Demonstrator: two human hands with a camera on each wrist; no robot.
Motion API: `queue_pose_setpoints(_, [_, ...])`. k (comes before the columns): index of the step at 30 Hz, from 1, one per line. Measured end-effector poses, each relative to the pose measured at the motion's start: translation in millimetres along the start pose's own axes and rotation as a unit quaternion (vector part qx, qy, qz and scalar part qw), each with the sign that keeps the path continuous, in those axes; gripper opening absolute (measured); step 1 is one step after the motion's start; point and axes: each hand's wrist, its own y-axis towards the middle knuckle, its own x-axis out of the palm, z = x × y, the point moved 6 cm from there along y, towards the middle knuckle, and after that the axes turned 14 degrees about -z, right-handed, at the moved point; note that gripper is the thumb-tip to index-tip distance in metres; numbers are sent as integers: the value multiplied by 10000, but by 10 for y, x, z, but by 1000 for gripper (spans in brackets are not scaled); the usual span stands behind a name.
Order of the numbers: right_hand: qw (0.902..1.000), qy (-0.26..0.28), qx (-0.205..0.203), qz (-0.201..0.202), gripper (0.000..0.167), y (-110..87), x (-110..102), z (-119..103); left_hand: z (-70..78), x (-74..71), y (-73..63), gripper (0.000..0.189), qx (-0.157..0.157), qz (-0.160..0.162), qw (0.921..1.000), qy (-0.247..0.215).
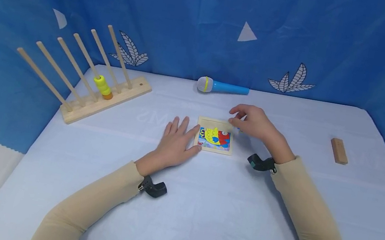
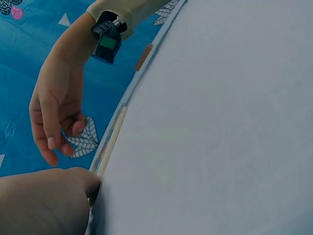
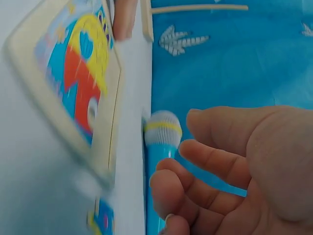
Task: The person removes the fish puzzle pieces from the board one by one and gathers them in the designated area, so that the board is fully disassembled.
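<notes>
A small wooden puzzle board (image 1: 213, 124) lies on the table, showing a yellow, red and blue fish picture (image 1: 214, 137) and a bare wooden strip along its far side. My left hand (image 1: 175, 144) rests palm down at the board's left side, fingers spread, thumb and index finger touching its edge. Just beyond the board's right side, my right hand (image 1: 252, 122) hovers with loosely bent fingers, which hold nothing in the right wrist view. Below it a small blue and yellow puzzle piece (image 3: 105, 217) lies on the table, mostly hidden in the head view.
At the back lies a toy microphone (image 1: 225, 87) with a blue handle. A wooden peg stand (image 1: 119, 101) with yellow and orange beads (image 1: 103, 87) on one rod stands at the left. To the far right is a wooden block (image 1: 339, 151). Blue curtain (image 1: 201, 23) hangs behind the table.
</notes>
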Motion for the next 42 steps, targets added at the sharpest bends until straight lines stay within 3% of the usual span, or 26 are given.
queue_pose_setpoints(5, [9984,-152,-286,-462,40,154,184,-272,-14,2,6,70,-46,-58,9999,81])
queue_pose_setpoints(11, [9957,-275,-416,-778,43,277,405,-402,-25,12,21,69,-38,-119,9998,139])
queue_pose_setpoints(19, [9938,-602,-609,-702,46,306,555,-446,-25,18,24,68,4,-64,9998,185])
queue_pose_setpoints(42, [9929,-723,-765,-559,39,262,563,-509,-38,14,30,69,33,-65,9999,110])
